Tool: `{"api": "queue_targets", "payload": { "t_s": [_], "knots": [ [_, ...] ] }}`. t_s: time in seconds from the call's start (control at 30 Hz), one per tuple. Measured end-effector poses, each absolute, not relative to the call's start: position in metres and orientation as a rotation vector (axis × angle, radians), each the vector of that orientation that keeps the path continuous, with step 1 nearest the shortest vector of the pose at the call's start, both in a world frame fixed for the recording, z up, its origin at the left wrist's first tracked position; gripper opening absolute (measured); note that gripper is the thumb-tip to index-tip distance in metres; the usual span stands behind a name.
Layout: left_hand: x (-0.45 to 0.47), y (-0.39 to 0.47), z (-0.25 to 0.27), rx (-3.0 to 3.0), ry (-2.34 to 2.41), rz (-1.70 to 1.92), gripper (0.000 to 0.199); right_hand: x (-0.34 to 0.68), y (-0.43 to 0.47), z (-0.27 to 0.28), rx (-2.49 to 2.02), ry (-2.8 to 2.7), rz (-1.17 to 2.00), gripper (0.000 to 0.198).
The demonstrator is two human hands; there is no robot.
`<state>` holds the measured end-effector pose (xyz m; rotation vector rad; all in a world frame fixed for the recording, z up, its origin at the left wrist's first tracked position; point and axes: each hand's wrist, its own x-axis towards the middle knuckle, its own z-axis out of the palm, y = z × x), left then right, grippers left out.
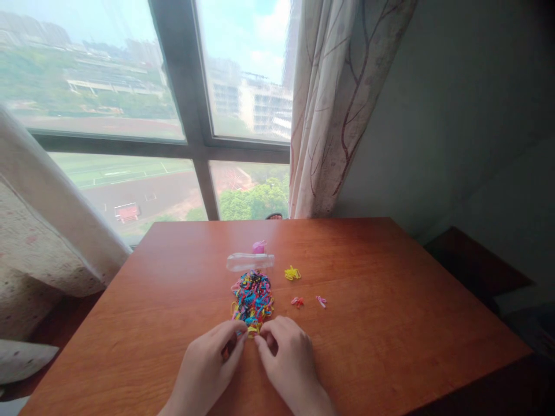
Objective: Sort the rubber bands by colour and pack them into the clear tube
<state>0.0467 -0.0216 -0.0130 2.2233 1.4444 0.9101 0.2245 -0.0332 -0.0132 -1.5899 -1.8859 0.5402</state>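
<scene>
A heap of small coloured rubber bands (252, 297), blue, red, yellow, pink and black, lies mid-table. At its near edge my left hand (210, 358) is closed, with thumb and forefinger pinched at the bands. Facing it from the right, my right hand (288, 355) pinches in the same way, its fingertips close to the left ones. Yellow bands show between the two pinches; how many strands the fingers hold is too small to make out. Sorted bands lie apart to the right: a yellow bunch (292, 273), a small orange-red bunch (297, 301) and a pink one (321, 301).
Behind the heap lies a clear plastic bottle-like container (250, 262), with a pink-purple object (259, 247) just beyond it. The brown wooden table (368, 335) reaches to a window with curtains (321, 115). A dark wall stands at right.
</scene>
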Motion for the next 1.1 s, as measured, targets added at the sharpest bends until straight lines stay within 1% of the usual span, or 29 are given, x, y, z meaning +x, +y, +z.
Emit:
{"api": "queue_targets", "payload": {
  "t_s": [0.13, 0.4, 0.47, 0.53, 0.63, 0.87, 1.0, 1.1],
  "knots": [
    [0.047, -0.02, -0.011, 2.214, 1.439, 0.93, 0.01, 0.223, -0.032, -0.011, -1.603, -1.861, 0.539, 0.015],
    [0.057, 0.005, 0.01, 2.327, 1.478, 0.767, 0.012, 0.23, -0.033, -0.011, -1.551, -1.808, 0.607, 0.015],
    [0.068, 0.018, 0.022, 2.378, 1.494, 0.706, 0.014, 0.23, -0.032, -0.013, -1.541, -1.795, 0.594, 0.016],
    [0.083, 0.034, 0.034, 2.459, 1.503, 0.563, 0.016, 0.23, -0.032, -0.014, -1.532, -1.776, 0.587, 0.016],
    [0.108, 0.058, 0.045, 2.514, 1.452, 0.487, 0.017, 0.23, -0.031, -0.015, -1.519, -1.736, 0.594, 0.017],
    [0.145, 0.099, 0.035, 2.575, 1.419, 0.353, 0.018, 0.23, -0.032, -0.013, -1.512, -1.764, 0.568, 0.017],
    [0.146, 0.102, 0.032, 2.576, 1.419, 0.336, 0.016, 0.229, -0.032, -0.012, -1.517, -1.748, 0.596, 0.016],
    [0.138, 0.096, 0.041, 2.562, 1.426, 0.37, 0.016, 0.23, -0.031, -0.012, -1.491, -1.717, 0.623, 0.016]
  ]
}}
